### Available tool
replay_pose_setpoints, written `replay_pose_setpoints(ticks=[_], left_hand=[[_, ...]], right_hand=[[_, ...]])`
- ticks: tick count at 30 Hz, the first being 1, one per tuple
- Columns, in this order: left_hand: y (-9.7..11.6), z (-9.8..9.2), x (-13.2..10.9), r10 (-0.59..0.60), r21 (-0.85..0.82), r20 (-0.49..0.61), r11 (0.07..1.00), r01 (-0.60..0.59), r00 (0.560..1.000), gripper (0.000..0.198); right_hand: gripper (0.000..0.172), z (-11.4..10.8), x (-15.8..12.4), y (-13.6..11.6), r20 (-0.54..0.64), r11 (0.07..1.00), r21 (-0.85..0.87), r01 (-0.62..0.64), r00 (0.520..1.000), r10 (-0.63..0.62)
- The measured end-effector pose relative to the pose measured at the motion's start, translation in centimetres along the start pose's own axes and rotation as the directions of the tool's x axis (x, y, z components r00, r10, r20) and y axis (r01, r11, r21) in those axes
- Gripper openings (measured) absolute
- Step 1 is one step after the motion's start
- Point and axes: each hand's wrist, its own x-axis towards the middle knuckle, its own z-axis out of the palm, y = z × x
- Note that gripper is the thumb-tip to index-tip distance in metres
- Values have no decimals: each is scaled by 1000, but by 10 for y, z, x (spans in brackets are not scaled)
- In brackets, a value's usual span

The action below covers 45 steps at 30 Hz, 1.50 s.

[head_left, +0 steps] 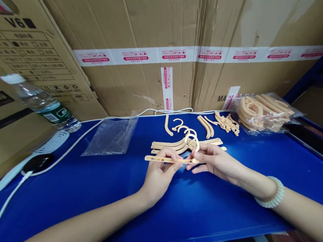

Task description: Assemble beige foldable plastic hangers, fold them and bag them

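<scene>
The left hand (160,174) pinches a hanger arm (160,159), the right hand (218,161) its hook (197,142), with joined-looking hangers (171,144) behind and loose parts (224,121) unjoined.

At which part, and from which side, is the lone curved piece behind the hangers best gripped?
Probably pinch the curved piece at its middle, from above: it lies long and slim on the table, and the hangers sit close on its near side.

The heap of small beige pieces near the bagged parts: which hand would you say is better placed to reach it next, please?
Probably the right hand: it is nearer the heap, while the left hand is farther across. Both are occupied, though: left with the strip, right with the hook.
</scene>
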Motion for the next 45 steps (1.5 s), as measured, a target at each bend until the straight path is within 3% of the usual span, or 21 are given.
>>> replay_pose_setpoints(ticks=[8,20,32,41,45], left_hand=[[5,-1,0,21,-1,2,1000,-21,1000,17],[6,1,1,2,-18,-25,1000,-2,1000,17],[10,3,0,-101,-82,-78,992,95,992,15],[10,3,2,-196,-141,-142,974,176,970,26],[8,5,0,-224,-167,-85,964,207,971,26]], right_hand=[[36,4,2,3,-34,993,-69,96,995,-99],[35,10,1,4,-68,962,-212,171,980,-189],[26,12,1,4,-89,891,-380,249,949,-303],[25,9,1,2,-107,819,-499,284,917,-384],[23,7,3,4,-108,797,-530,290,909,-403]])
